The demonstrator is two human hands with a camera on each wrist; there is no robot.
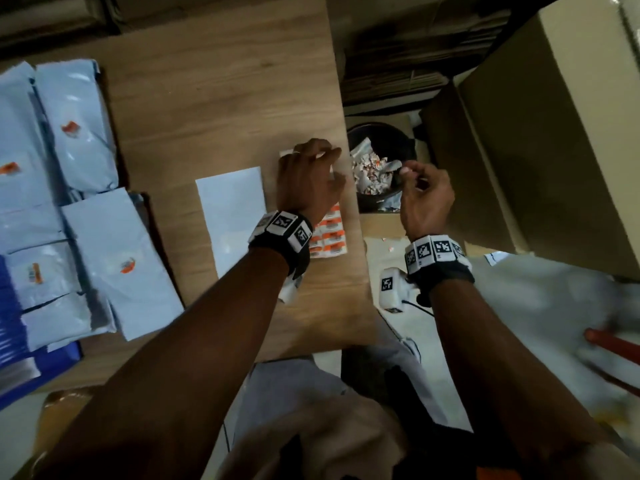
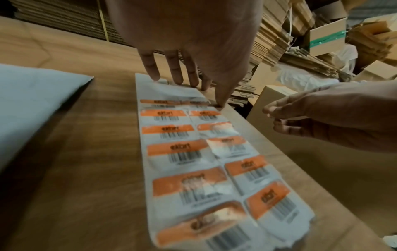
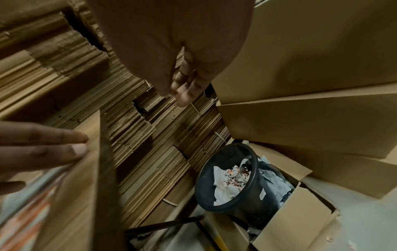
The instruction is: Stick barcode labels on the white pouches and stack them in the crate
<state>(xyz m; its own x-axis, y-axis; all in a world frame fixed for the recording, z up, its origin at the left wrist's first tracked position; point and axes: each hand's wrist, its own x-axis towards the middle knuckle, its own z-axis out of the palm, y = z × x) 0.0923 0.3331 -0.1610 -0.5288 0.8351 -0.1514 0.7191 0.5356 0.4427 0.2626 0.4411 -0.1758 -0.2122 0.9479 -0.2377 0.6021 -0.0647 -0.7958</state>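
Note:
A sheet of orange-and-white barcode labels (image 1: 329, 237) (image 2: 193, 152) lies along the right edge of the wooden table (image 1: 214, 98). My left hand (image 1: 325, 157) (image 2: 178, 79) presses its far end flat with straight fingers. A plain white pouch (image 1: 232, 216) (image 2: 32, 101) lies just left of the sheet, with no label showing. My right hand (image 1: 412, 174) (image 2: 272, 117) (image 3: 182, 91) hovers off the table edge above a black bin, its fingers loosely curled with nothing visible between them. Several labelled pouches (image 1: 79, 133) are stacked at the far left in a blue crate (image 1: 52, 368).
The black bin (image 1: 381, 140) (image 3: 214, 156) beside the table holds torn paper scraps. A large cardboard box (image 1: 536, 133) stands to the right of it. Flattened cardboard is stacked behind the table.

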